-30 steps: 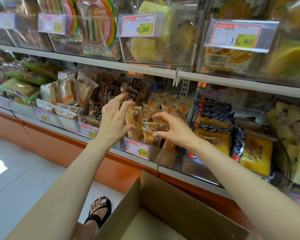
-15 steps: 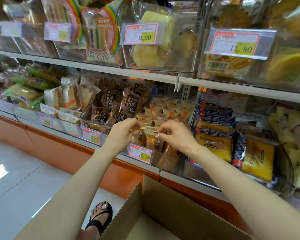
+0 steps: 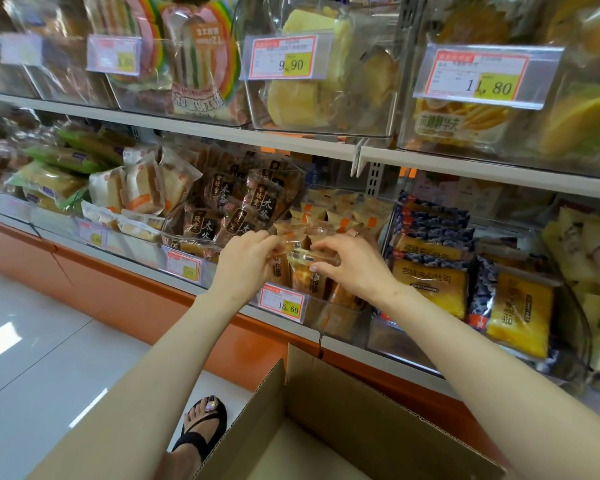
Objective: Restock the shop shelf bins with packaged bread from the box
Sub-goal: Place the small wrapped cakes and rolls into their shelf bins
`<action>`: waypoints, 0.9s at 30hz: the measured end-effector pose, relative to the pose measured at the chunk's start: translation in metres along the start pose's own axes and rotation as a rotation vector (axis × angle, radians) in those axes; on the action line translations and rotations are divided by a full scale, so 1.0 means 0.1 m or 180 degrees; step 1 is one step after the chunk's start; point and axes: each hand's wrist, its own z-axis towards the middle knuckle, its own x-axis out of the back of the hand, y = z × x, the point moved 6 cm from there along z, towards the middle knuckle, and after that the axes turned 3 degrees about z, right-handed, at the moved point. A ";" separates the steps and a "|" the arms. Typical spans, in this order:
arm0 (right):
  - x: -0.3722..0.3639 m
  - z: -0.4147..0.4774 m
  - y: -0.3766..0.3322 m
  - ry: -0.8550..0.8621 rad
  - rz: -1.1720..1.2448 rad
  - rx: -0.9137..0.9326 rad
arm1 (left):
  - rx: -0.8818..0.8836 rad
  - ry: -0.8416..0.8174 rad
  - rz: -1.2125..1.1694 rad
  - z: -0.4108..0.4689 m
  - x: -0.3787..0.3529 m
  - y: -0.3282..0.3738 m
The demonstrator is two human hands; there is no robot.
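Observation:
A clear shelf bin (image 3: pixel 340 315) with a 15.60 price tag (image 3: pixel 282 303) holds several small clear-wrapped bread packs (image 3: pixel 307 277) standing upright. My left hand (image 3: pixel 245 263) pinches the top edge of the front packs from the left. From the right, my right hand (image 3: pixel 352 263) grips the top of the same front packs. Both hands sit close together over the bin's front row. The open cardboard box (image 3: pixel 326 407) stands below, at the bottom of the view; the visible part of its inside shows no packs.
Neighbouring bins hold dark-wrapped cakes (image 3: pixel 236 209) to the left and blue-and-yellow toast packs (image 3: pixel 430 275) to the right. An upper shelf (image 3: pixel 326 147) with more bins overhangs. My sandalled foot (image 3: pixel 201 427) stands on the white tiled floor beside the box.
Both hands dropped from spread-open above the bin and closed onto the tops of the front bread packs. The view has shifted slightly downward.

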 end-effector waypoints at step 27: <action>0.10 0.47 0.56 0.0164 0.0203 -0.0765 | 0.0085 -0.0801 -0.0612 0.24 -0.12 0.16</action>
